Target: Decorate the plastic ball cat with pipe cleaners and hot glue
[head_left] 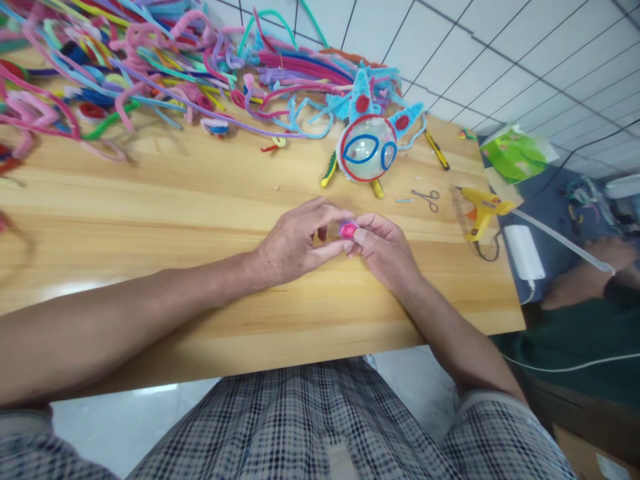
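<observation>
You are holding one pink-centred coil [349, 230] nearer to you than the single blue-eared figure [367, 148]. Your right hand [387, 250] is pinching the coil between thumb and fingers; your left hand [295, 240] is curving around its other side, though I cannot tell whether those fingers are gripping it. On the bench [200, 220], two yellow handles [377, 189] are poking out from under the figure, while one pair of scissors [427, 197], one utility knife [438, 151] and one glue gun [483, 208] are lying to its right; fuzzy stems [150, 80], too tangled to count, are sprawling to its left.
</observation>
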`<state>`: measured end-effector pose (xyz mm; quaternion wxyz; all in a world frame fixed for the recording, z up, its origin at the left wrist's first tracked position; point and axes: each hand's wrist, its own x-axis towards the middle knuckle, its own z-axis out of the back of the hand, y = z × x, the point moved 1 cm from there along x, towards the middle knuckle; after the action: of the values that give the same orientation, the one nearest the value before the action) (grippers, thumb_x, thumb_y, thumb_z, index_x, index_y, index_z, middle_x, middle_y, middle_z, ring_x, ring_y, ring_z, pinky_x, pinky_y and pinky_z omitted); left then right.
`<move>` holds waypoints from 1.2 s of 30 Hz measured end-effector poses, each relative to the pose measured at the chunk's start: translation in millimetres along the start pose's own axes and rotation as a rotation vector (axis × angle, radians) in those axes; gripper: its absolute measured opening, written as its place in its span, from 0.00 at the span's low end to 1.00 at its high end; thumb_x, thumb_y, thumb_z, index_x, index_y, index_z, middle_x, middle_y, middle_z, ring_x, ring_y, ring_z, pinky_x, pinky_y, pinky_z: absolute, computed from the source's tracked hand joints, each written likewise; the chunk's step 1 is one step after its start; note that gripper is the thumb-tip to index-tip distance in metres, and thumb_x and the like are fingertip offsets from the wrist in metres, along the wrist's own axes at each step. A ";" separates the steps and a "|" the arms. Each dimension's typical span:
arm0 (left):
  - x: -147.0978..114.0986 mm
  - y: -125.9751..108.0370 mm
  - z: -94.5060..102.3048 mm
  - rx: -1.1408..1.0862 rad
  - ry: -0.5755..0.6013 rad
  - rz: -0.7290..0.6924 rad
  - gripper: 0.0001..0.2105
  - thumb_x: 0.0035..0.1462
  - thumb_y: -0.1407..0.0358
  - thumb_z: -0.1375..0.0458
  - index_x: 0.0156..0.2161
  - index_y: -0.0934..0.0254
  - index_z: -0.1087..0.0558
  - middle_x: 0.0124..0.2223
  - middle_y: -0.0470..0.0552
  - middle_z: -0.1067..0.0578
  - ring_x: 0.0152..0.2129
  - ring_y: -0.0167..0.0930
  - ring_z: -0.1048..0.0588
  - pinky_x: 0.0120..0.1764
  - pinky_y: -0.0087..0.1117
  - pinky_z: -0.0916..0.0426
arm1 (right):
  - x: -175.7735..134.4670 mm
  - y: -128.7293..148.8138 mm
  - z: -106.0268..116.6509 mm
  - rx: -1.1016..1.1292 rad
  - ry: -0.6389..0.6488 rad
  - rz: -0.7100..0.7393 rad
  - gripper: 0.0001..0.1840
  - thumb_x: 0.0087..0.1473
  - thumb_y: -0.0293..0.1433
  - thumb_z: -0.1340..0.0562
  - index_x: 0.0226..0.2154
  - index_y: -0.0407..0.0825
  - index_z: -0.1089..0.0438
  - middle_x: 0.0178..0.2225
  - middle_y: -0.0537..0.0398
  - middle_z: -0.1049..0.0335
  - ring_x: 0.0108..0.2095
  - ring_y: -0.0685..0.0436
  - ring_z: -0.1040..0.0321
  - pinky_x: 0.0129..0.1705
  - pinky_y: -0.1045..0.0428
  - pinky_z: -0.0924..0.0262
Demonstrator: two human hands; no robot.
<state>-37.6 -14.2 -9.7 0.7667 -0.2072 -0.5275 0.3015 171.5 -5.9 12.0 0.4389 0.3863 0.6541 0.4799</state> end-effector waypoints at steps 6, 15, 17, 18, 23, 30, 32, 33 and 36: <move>0.2 1.2 -0.2 -0.087 0.005 0.158 0.15 0.73 0.57 0.32 0.57 0.63 0.19 0.42 0.51 0.15 0.27 0.25 0.24 0.33 0.27 0.27 | -0.7 0.7 1.0 -0.018 0.013 0.026 0.19 0.51 0.45 0.18 0.36 0.53 0.21 0.31 0.59 0.17 0.29 0.50 0.24 0.33 0.53 0.28; 3.6 0.3 -1.1 -0.312 0.043 0.354 0.11 0.71 0.56 0.30 0.49 0.61 0.15 0.35 0.47 0.17 0.24 0.25 0.28 0.27 0.28 0.34 | -0.7 -4.6 3.0 -0.127 -0.005 0.109 0.17 0.56 0.46 0.21 0.37 0.53 0.20 0.32 0.59 0.17 0.31 0.49 0.24 0.35 0.52 0.28; 3.7 0.8 -0.7 -0.313 0.050 0.346 0.10 0.70 0.57 0.29 0.48 0.61 0.15 0.34 0.47 0.18 0.24 0.25 0.28 0.27 0.28 0.34 | -1.5 -4.4 2.4 -0.142 -0.025 0.132 0.16 0.57 0.45 0.21 0.38 0.54 0.20 0.34 0.58 0.16 0.31 0.49 0.25 0.34 0.52 0.28; 3.7 1.1 -0.5 -0.312 0.054 0.345 0.10 0.70 0.56 0.29 0.48 0.61 0.15 0.34 0.47 0.18 0.24 0.25 0.28 0.27 0.29 0.34 | -2.1 -3.7 1.9 -0.156 -0.038 0.138 0.15 0.58 0.45 0.21 0.38 0.54 0.19 0.34 0.58 0.16 0.31 0.49 0.25 0.34 0.52 0.29; 2.9 2.6 0.1 -0.336 0.061 0.390 0.13 0.70 0.53 0.29 0.49 0.61 0.15 0.34 0.47 0.17 0.23 0.26 0.28 0.26 0.28 0.34 | -3.6 0.9 -0.1 -0.231 -0.068 0.155 0.14 0.59 0.45 0.22 0.38 0.54 0.19 0.33 0.58 0.18 0.31 0.49 0.26 0.34 0.51 0.31; 0.5 8.3 -0.9 -0.365 0.045 0.440 0.17 0.68 0.50 0.28 0.49 0.63 0.15 0.38 0.51 0.13 0.28 0.28 0.21 0.30 0.28 0.28 | -2.7 2.2 -0.8 -0.255 -0.054 0.157 0.14 0.59 0.45 0.23 0.38 0.53 0.19 0.30 0.60 0.21 0.29 0.49 0.30 0.33 0.52 0.32; 1.3 9.0 -1.1 -0.398 0.041 0.449 0.18 0.67 0.49 0.27 0.49 0.63 0.15 0.40 0.52 0.12 0.31 0.30 0.18 0.34 0.29 0.24 | -2.9 2.6 -1.0 -0.257 -0.051 0.159 0.15 0.59 0.45 0.23 0.39 0.53 0.20 0.30 0.60 0.21 0.30 0.49 0.29 0.33 0.52 0.32; 1.9 9.0 -0.9 -0.416 0.045 0.453 0.19 0.67 0.49 0.27 0.48 0.63 0.15 0.40 0.52 0.11 0.33 0.30 0.17 0.36 0.29 0.22 | -2.9 2.8 -1.1 -0.256 -0.048 0.161 0.15 0.59 0.45 0.23 0.39 0.53 0.20 0.31 0.60 0.21 0.30 0.49 0.29 0.33 0.52 0.32; 4.0 8.2 0.8 -0.430 0.081 0.463 0.19 0.67 0.48 0.27 0.45 0.63 0.14 0.40 0.52 0.11 0.35 0.31 0.15 0.39 0.29 0.21 | -2.4 3.1 -1.0 -0.251 -0.037 0.172 0.16 0.59 0.46 0.22 0.39 0.53 0.20 0.31 0.60 0.21 0.29 0.50 0.30 0.33 0.52 0.33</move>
<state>-39.3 -5.4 -11.9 0.6368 -0.4907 -0.4871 0.3411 171.6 -7.7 15.6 0.4530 0.3919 0.5450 0.5866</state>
